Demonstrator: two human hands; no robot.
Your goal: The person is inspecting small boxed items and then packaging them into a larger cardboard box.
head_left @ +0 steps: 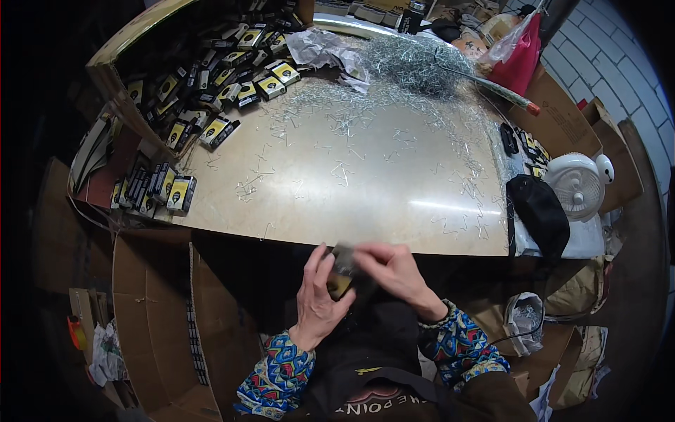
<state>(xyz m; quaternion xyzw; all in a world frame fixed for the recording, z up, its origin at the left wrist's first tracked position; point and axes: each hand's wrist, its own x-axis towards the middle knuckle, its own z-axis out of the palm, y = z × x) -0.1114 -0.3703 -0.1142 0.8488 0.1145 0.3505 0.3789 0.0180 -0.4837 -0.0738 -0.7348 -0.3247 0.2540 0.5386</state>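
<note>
A small black and yellow box (342, 271) is held below the near edge of the beige table (365, 190), over my lap. My left hand (318, 295) grips its lower left side. My right hand (394, 271) closes over its top and right side, fingers curled on it. Both sleeves are brightly patterned. Many small bent metal wire pieces (337, 126) lie scattered on the tabletop, with a big tangled heap of them (411, 67) at the far side.
Several more black and yellow boxes (218, 91) are piled at the far left, and a row (151, 190) stands at the left edge. An open cardboard carton (158, 309) sits at lower left. A black pouch (538, 211) and a white fan (576, 183) lie right.
</note>
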